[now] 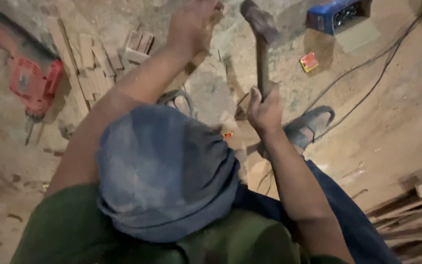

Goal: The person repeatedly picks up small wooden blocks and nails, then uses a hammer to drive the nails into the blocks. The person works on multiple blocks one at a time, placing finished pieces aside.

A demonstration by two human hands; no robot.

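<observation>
Blue jeans knee [167,171] nearest, green shirt below it. Right hand [265,108] closed around wooden hammer handle; hammer [261,34] upright, dark head at top of view, raised above dirt floor [396,112]. Left hand [191,24] farther out at top edge, closed on a small wood piece [216,15], partly cut off. Sandal [308,126] just beside right hand. Stack of wood strips [98,63] near left arm. Red power drill [32,80] far left. Blue box [335,14] top right, black cable [367,83] running past it.

One hammer [261,44], one red power drill [32,83], one blue box [335,14], two sandals [308,128], two cables [367,83].
</observation>
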